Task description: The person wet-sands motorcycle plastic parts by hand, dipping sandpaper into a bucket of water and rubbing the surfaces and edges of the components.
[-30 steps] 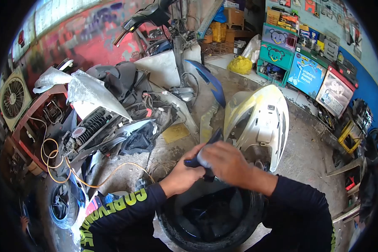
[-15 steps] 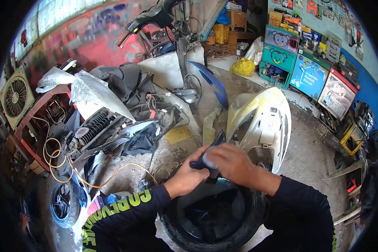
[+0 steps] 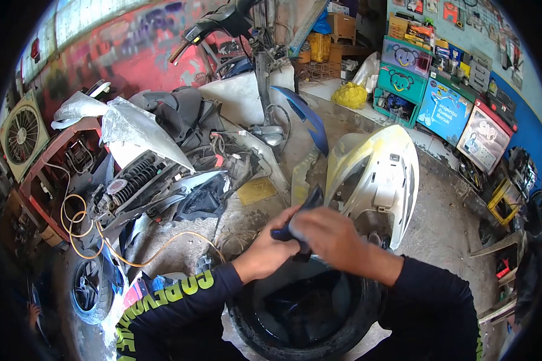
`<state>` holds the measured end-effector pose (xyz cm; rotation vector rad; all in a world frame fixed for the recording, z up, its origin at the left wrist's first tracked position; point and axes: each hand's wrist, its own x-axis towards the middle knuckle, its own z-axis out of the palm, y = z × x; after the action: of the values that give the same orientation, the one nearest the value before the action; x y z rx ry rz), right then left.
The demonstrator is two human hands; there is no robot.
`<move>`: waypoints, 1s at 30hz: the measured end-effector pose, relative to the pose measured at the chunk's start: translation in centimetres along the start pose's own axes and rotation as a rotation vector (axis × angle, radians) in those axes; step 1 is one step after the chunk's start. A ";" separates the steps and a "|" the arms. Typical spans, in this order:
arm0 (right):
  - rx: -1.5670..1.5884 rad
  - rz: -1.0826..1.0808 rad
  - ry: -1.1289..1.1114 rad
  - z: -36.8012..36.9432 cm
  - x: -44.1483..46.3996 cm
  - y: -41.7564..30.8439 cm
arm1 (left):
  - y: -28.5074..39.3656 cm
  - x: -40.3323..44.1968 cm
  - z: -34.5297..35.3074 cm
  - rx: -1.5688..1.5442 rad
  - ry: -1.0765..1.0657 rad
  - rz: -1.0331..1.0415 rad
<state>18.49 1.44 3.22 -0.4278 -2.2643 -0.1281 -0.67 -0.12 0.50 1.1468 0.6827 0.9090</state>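
My left hand (image 3: pixel 268 249) is closed around a dark blue, glossy piece of plastic body panel (image 3: pixel 314 198), with the thumb on the near side. Over the same panel lies my right hand (image 3: pixel 336 242), its fingers bent and smeared by motion. A pale grey patch shows under those fingertips; its kind is unclear. Directly below both hands stands a round black tub (image 3: pixel 367 310) of water. Another dark part (image 3: pixel 292 307) lies in the water, mostly blurred by reflections.
A white and yellow scooter panel (image 3: pixel 403 174) lies beyond my right hand. At left is a partly stripped scooter (image 3: pixel 132 183) with loose panels, an orange hose (image 3: pixel 162 245) and a wheel (image 3: pixel 90 295). Drawers (image 3: pixel 397 81) and toolboxes line the right wall.
My right hand has shifted slightly over the panel, still blurred. The left hand keeps its grip. The view has moved very slightly.
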 end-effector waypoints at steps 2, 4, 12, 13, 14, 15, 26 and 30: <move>-0.041 0.127 -0.018 0.3 -0.5 0.9 | 0.8 0.0 0.5 0.113 0.044 0.031; -0.054 0.054 -0.012 0.3 -0.3 -0.5 | 0.4 0.0 0.7 0.178 0.075 0.027; -0.047 0.012 -0.007 0.8 -0.4 -1.1 | 0.1 -0.3 0.9 0.175 0.081 0.038; -0.090 -0.028 0.026 1.0 -0.3 -1.5 | -0.1 -0.4 0.7 0.112 0.055 0.038; -0.091 -0.027 0.032 1.0 -0.4 -0.7 | 0.0 -0.4 0.5 0.056 0.028 0.039; -0.085 0.036 -0.001 0.7 -0.6 0.7 | 0.2 -0.4 0.6 0.061 0.027 0.035; -0.119 0.058 -0.057 0.5 -0.9 0.3 | -0.1 0.1 0.6 0.239 0.052 0.061; -0.054 -0.075 -0.015 -0.3 -0.7 0.2 | -0.5 0.3 0.4 0.132 -0.003 0.070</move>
<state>19.24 1.41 2.93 -0.3730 -2.2963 -0.2254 -0.10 -0.09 0.13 1.2956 0.7120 0.9324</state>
